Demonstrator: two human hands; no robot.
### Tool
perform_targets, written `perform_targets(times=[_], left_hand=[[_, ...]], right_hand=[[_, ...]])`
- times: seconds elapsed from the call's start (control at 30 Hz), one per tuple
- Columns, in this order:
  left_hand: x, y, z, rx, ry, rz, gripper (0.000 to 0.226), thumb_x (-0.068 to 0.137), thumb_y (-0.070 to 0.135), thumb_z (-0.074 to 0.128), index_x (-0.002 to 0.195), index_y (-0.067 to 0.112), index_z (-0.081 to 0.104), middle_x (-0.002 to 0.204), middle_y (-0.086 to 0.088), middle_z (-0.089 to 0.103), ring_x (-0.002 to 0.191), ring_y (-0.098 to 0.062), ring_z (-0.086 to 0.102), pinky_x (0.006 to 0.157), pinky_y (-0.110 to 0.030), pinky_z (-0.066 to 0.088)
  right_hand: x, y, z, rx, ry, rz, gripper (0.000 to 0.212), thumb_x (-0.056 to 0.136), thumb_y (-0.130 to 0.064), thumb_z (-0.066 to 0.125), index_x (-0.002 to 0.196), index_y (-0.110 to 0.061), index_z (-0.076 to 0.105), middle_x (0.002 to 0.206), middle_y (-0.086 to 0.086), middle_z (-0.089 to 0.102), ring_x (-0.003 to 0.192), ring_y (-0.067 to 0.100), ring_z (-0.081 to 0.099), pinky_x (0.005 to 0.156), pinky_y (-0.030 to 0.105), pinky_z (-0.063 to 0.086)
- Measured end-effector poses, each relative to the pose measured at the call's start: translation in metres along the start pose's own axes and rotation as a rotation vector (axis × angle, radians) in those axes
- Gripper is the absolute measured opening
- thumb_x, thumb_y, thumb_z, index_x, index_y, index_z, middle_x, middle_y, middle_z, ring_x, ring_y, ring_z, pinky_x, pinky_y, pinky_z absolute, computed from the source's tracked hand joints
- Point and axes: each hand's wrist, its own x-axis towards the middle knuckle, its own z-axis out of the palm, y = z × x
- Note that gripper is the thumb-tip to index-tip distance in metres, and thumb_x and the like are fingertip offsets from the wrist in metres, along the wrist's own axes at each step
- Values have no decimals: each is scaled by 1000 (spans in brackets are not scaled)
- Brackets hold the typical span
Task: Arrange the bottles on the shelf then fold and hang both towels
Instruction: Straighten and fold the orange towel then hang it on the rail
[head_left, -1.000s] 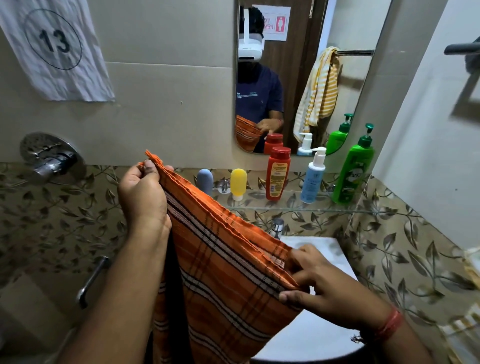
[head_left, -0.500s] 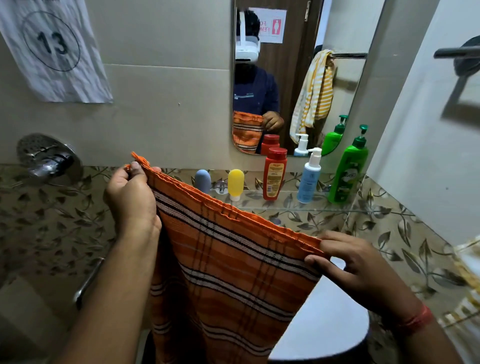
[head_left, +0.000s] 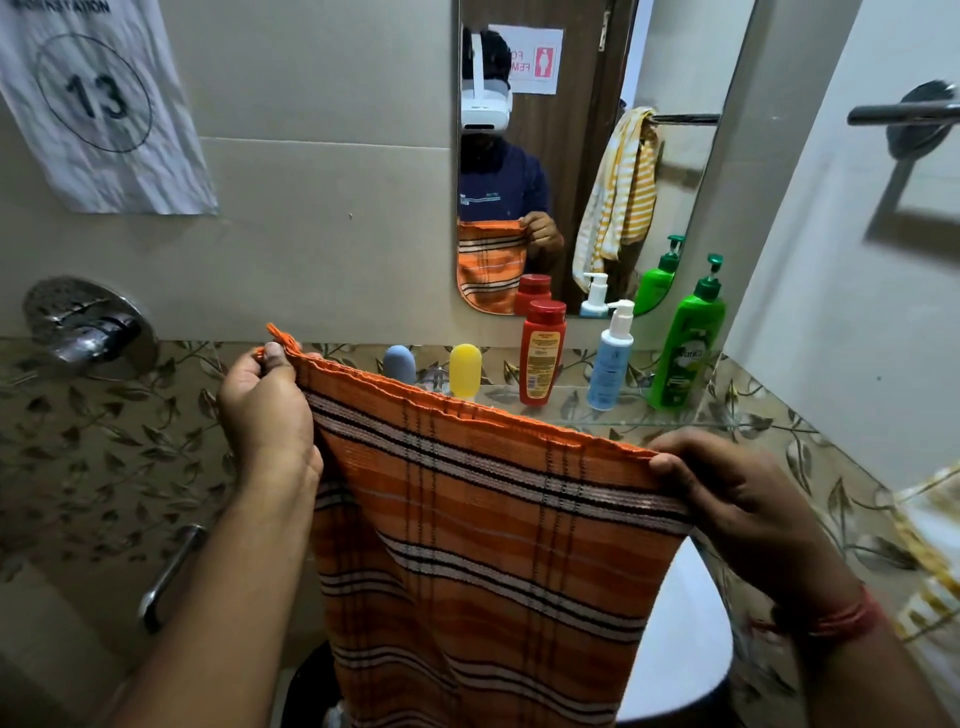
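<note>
An orange striped towel (head_left: 483, 545) hangs stretched between my hands in front of the sink. My left hand (head_left: 265, 405) pinches its upper left corner, raised higher. My right hand (head_left: 727, 499) grips the upper right corner, lower down. Behind the towel, a glass shelf (head_left: 675, 423) carries a row of bottles: a grey-blue tube (head_left: 399, 364), a yellow tube (head_left: 465, 370), a red bottle (head_left: 541, 353), a blue pump bottle (head_left: 610, 358) and a green pump bottle (head_left: 688, 343). A yellow striped towel (head_left: 930, 561) shows at the right edge.
A mirror (head_left: 571, 156) above the shelf reflects a person and the yellow towel on a bar. A chrome towel bar (head_left: 904, 111) sticks out from the right wall. A wall tap (head_left: 88, 332) is at left, and the white sink (head_left: 680, 639) lies below.
My right hand has slid right along the towel's top edge, spreading the towel wider. My left hand keeps its corner almost in place.
</note>
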Motion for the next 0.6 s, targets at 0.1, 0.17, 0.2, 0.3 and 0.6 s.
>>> perform_targets(times=[0.1, 0.17, 0.2, 0.3, 0.6], left_hand=[[0, -3, 0, 14, -13, -6, 32, 101, 25, 55, 71, 19, 67, 87, -7, 68, 81, -22, 60, 79, -33, 52], [1, -5, -1, 34, -13, 1, 28, 99, 27, 56, 74, 19, 67, 86, -4, 69, 79, -20, 61, 77, -32, 53], [1, -7, -1, 44, -12, 4, 27, 99, 28, 56, 76, 20, 68, 85, -2, 70, 78, -18, 63, 76, -32, 54], [2, -10, -3, 56, -25, 10, 25, 98, 30, 56, 78, 21, 68, 86, -2, 71, 78, -18, 65, 76, -32, 55], [-1, -9, 0, 116, 7, 58, 32, 102, 35, 53, 74, 30, 67, 59, 21, 64, 54, 7, 56, 57, -19, 49]], right_hand=[[3, -2, -1, -198, -80, -47, 40, 97, -54, 40, 79, -25, 61, 68, -19, 58, 64, -2, 58, 52, 13, 40], [2, 0, -2, -192, -87, -48, 31, 98, -47, 44, 76, -30, 57, 67, -19, 57, 63, -2, 58, 53, 14, 41], [0, 2, -3, -166, -74, -32, 32, 98, -44, 46, 77, -25, 60, 68, -15, 60, 64, 3, 59, 54, 22, 46], [1, 6, -5, -142, -72, 15, 44, 96, -45, 46, 73, -10, 61, 69, -3, 57, 67, 13, 56, 58, 32, 45], [23, 3, -4, 486, 88, 216, 14, 87, -18, 57, 89, -4, 57, 66, -3, 63, 61, 5, 59, 54, 17, 49]])
